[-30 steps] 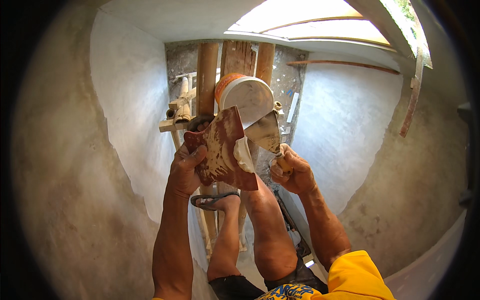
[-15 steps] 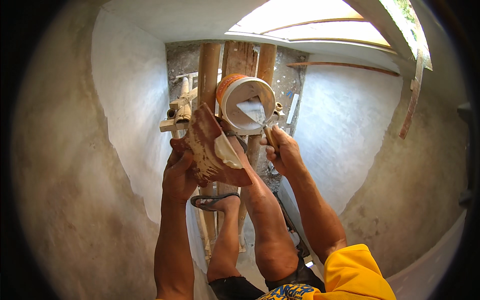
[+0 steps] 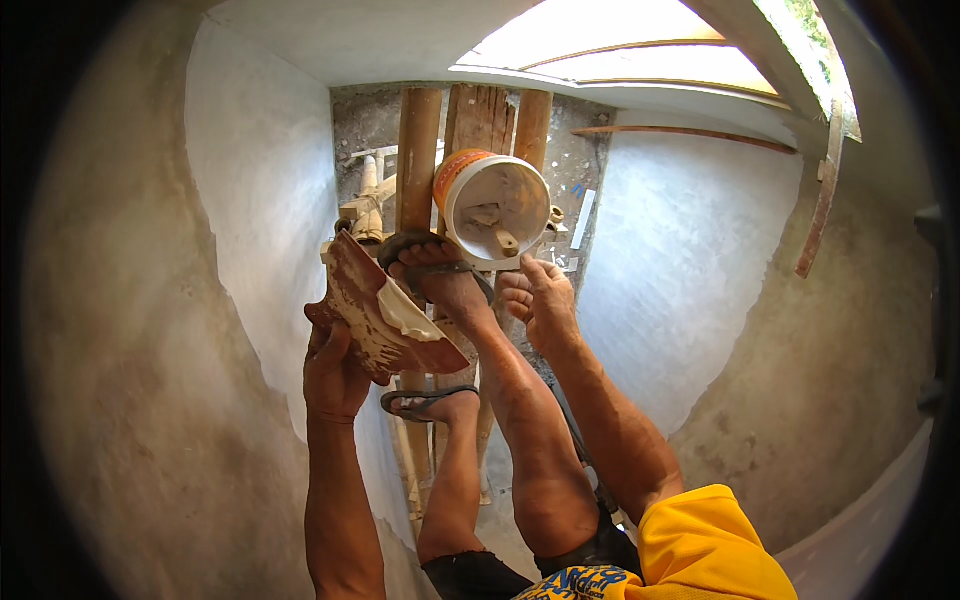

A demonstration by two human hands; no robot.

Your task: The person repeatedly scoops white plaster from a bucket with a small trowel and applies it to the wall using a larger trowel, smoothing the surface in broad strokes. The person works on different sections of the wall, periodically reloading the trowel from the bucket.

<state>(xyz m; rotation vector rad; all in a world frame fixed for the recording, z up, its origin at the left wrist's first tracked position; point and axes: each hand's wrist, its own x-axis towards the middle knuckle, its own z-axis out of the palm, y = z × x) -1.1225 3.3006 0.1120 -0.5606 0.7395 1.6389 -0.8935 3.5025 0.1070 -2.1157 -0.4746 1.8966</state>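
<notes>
My left hand (image 3: 336,372) is closed round the near left edge of a reddish-brown board (image 3: 362,318), which is tilted and streaked with dried plaster. A thick ridge of cream-coloured plaster (image 3: 408,314) lies along its right side. To the right stands a white bucket (image 3: 547,208) with an orange outside and pale plaster within. A trowel rests inside it, its wooden handle (image 3: 508,243) pointing toward me and its blade partly sunk in the plaster. Just below the bucket's rim, my right hand (image 3: 543,305) is empty, its fingers loosely bent and apart.
I stand on scaffold planks (image 3: 480,118) and round poles (image 3: 418,150), my sandalled foot (image 3: 440,258) close to the bucket. Tied bamboo pieces (image 3: 368,205) jut out at the left. Plastered walls (image 3: 700,260) rise on both sides, and a bright opening lies at the upper right.
My right hand has let go of the trowel, which now lies in the bucket, and has drawn slightly down and left. My left hand has moved the board left and a little lower.
</notes>
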